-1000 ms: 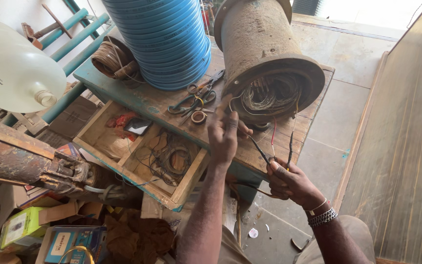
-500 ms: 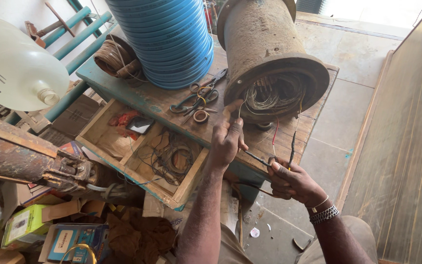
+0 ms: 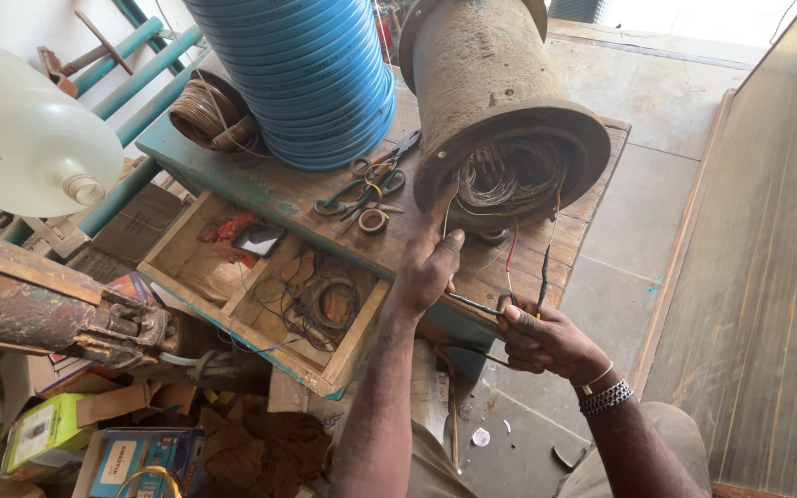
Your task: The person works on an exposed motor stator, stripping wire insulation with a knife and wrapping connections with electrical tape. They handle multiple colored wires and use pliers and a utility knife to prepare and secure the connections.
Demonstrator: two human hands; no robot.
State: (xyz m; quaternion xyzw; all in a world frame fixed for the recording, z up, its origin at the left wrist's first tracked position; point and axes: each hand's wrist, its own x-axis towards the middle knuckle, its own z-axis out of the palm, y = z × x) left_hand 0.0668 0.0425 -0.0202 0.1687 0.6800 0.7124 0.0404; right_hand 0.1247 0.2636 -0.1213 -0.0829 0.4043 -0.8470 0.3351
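Observation:
A rusty motor housing [image 3: 500,83] lies on a worn wooden table [image 3: 306,198], its open end full of copper windings [image 3: 509,175]. My left hand [image 3: 428,267] rests on the table edge under the opening, thumb up, pinching a thin pale wire that rises toward the windings. My right hand [image 3: 546,337], with a metal bracelet at the wrist, grips a dark pair of pliers [image 3: 472,302] by the table's edge, next to red and black lead wires [image 3: 528,263] hanging from the motor.
Scissors and a tape roll [image 3: 366,189] lie on the table beside a blue ribbed drum [image 3: 302,74] and a wire coil [image 3: 209,115]. An open drawer [image 3: 269,295] holds wire loops. A white plastic jug [image 3: 25,138], rusty shaft [image 3: 39,309] and boxes crowd the left.
My left hand has slid slightly right and down along the table edge, nearer the windings. My right hand and the pliers stay in about the same place.

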